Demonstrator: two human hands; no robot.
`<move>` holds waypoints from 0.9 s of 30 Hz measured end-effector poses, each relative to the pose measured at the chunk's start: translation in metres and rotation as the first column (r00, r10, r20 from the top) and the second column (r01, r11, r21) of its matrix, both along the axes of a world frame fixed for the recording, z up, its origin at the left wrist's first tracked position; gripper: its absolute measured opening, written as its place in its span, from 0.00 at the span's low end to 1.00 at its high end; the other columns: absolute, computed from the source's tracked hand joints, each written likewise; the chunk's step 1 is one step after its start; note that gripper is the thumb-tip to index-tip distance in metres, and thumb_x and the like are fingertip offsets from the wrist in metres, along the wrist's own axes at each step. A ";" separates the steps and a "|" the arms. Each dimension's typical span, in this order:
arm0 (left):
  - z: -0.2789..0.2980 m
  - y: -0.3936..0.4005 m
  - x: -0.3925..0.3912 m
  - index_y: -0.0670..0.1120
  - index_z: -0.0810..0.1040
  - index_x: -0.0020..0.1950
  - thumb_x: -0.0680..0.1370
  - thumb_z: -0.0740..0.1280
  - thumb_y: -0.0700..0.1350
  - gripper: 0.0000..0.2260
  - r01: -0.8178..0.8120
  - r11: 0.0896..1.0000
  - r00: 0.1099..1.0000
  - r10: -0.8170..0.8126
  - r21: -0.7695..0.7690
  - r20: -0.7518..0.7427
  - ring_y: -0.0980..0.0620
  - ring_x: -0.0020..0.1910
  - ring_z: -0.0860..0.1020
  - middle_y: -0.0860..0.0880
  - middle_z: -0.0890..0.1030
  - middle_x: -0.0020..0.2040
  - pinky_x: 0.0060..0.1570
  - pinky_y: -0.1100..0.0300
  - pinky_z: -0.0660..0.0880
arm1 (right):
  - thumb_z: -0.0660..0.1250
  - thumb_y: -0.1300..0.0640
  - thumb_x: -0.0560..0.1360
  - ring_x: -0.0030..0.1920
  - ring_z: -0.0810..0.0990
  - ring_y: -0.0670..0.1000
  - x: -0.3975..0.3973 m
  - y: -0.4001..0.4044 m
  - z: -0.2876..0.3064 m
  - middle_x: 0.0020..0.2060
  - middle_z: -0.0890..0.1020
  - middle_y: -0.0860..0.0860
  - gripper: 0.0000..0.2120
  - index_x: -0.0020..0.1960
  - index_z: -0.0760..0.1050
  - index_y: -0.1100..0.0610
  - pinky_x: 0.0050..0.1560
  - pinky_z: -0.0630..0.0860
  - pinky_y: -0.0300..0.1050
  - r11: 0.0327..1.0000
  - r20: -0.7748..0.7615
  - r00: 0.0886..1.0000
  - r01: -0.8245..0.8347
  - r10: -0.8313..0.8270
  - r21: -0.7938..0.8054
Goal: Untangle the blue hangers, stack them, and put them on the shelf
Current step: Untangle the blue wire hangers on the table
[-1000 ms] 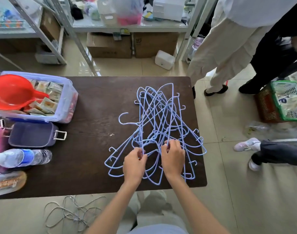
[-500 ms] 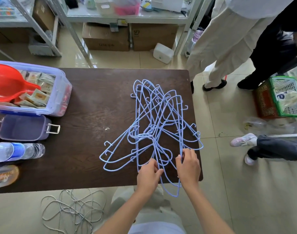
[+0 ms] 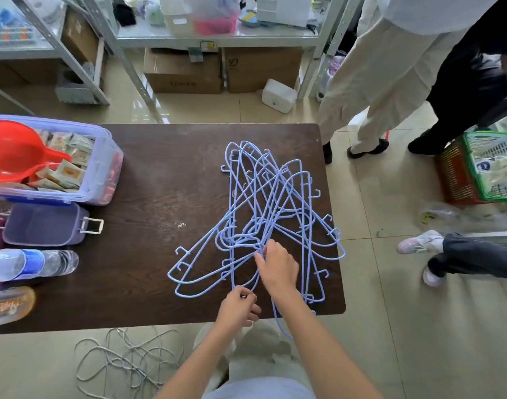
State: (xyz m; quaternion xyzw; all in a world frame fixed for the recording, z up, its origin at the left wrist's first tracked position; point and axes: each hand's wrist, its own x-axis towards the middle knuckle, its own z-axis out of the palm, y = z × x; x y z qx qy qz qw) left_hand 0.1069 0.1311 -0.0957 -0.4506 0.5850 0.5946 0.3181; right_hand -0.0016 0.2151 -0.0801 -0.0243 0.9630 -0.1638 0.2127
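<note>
A tangle of several thin blue hangers (image 3: 264, 214) lies on the right half of the dark wooden table (image 3: 160, 174), with one hanger's end hanging over the near edge. My left hand (image 3: 239, 308) sits at the near edge and pinches a hanger wire between fingers and thumb. My right hand (image 3: 278, 267) is further in, over the knot of hooks, its fingers curled into the wires. The metal shelf (image 3: 217, 38) stands beyond the table.
On the table's left stand a clear bin (image 3: 102, 168) with a red scoop (image 3: 16, 151), a purple box (image 3: 45, 224) and a water bottle (image 3: 30, 264). Two people stand at the right by a basket (image 3: 477, 171). Loose cord (image 3: 125, 361) lies on the floor.
The hanger pile has slid toward me and turned. My right hand moved forward onto the knot of hooks; my left hand drew back to the near edge, still holding a wire.
</note>
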 end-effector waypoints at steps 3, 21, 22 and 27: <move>0.004 -0.015 0.000 0.43 0.79 0.54 0.82 0.63 0.44 0.07 0.036 0.998 0.999 -0.037 -0.042 -0.016 0.49 0.33 0.82 0.43 0.88 0.41 0.35 0.58 0.78 | 0.67 0.46 0.80 0.46 0.85 0.56 -0.009 -0.003 -0.003 0.44 0.82 0.49 0.09 0.47 0.73 0.51 0.41 0.77 0.49 0.999 -0.034 0.999 0.000 0.002 0.047; 0.064 -0.034 -0.010 0.45 0.77 0.57 0.84 0.61 0.41 0.06 -0.020 0.999 0.975 0.014 -0.026 -0.223 0.52 0.32 0.81 0.47 0.86 0.43 0.35 0.58 0.79 | 0.69 0.56 0.77 0.48 0.82 0.63 -0.051 0.028 0.093 0.44 0.83 0.60 0.08 0.47 0.79 0.61 0.42 0.72 0.48 0.993 -0.044 0.992 -0.119 0.119 0.009; 0.067 -0.041 -0.018 0.47 0.76 0.58 0.84 0.61 0.40 0.06 -0.039 0.999 0.962 0.028 -0.037 -0.272 0.52 0.32 0.82 0.46 0.86 0.45 0.37 0.54 0.80 | 0.69 0.57 0.75 0.47 0.82 0.63 -0.056 0.030 0.097 0.43 0.83 0.60 0.07 0.45 0.78 0.61 0.41 0.71 0.48 0.991 -0.041 0.991 -0.131 0.130 -0.010; 0.086 -0.070 -0.055 0.50 0.69 0.71 0.86 0.62 0.43 0.14 -0.214 0.977 0.918 0.210 0.028 -0.337 0.46 0.36 0.86 0.44 0.87 0.53 0.35 0.53 0.83 | 0.68 0.58 0.76 0.45 0.80 0.63 -0.062 0.037 0.122 0.39 0.81 0.59 0.08 0.41 0.74 0.61 0.39 0.71 0.50 0.978 -0.025 0.978 -0.209 0.209 -0.016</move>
